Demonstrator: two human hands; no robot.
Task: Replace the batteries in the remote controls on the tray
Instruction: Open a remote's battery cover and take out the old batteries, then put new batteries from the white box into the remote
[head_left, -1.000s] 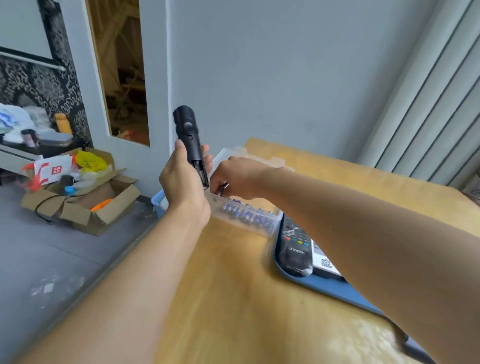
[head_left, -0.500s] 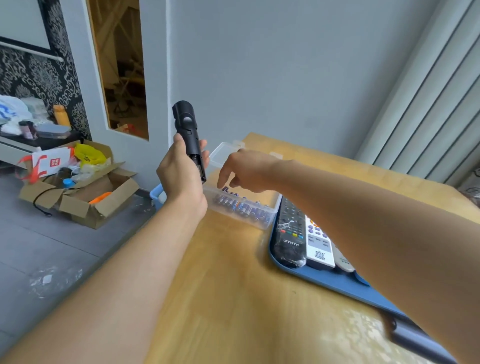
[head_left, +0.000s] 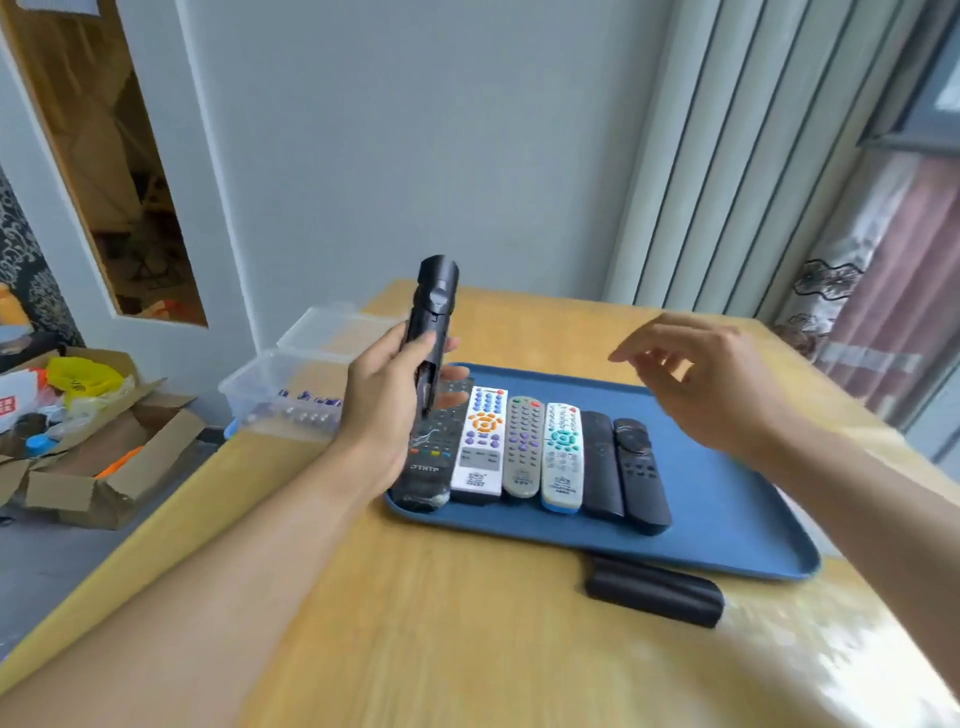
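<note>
Left hand (head_left: 382, 410) grips the black remote (head_left: 430, 332) upright above the blue tray (head_left: 727, 499); right hand (head_left: 711, 384) hovers loose, empty. It looks light, rigid, slick; best held mid-body

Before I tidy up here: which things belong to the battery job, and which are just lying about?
Part of the job:
- black remote held upright in the left hand
- six remotes on the blue tray
- clear box of batteries
- black cover on the table, probably the remote's battery lid
- right hand, empty

Lying about:
- cardboard box of clutter on the floor
</note>
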